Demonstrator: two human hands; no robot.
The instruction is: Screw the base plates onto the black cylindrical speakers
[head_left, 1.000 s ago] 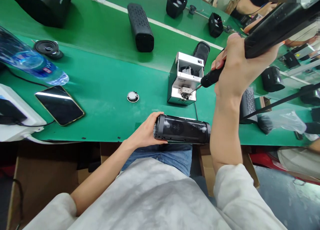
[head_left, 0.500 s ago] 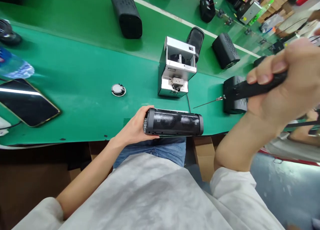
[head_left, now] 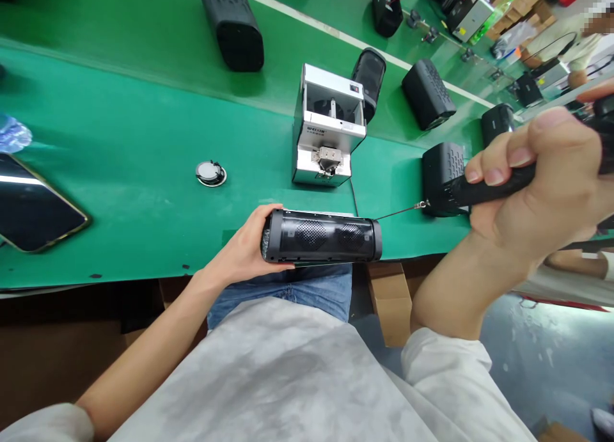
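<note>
My left hand (head_left: 247, 250) is closed around the left end of a black speaker (head_left: 326, 236), which lies on its side at the table's front edge. Two perforated round areas show through its glossy face. Raised at the right, my right hand (head_left: 542, 160) grips a black electric screwdriver (head_left: 494, 185). Its long thin bit (head_left: 400, 212) points left, and the tip meets the outline of the speaker's upper right corner; I cannot tell whether they touch. Behind the speaker stands a silver-and-white screw feeder (head_left: 330, 125) with an open top.
A round silver part (head_left: 211, 173) lies on the green mat (head_left: 144, 218), left of the feeder. Farther left is a phone (head_left: 38, 205). More black speakers stand behind (head_left: 235, 36) and to the right (head_left: 441, 173). A cardboard box (head_left: 389, 301) sits below the table.
The screwdriver has come down slightly, bringing its bit tip from a gap above the speaker to its upper right corner. My left hand keeps its hold; the view has shifted a little.
</note>
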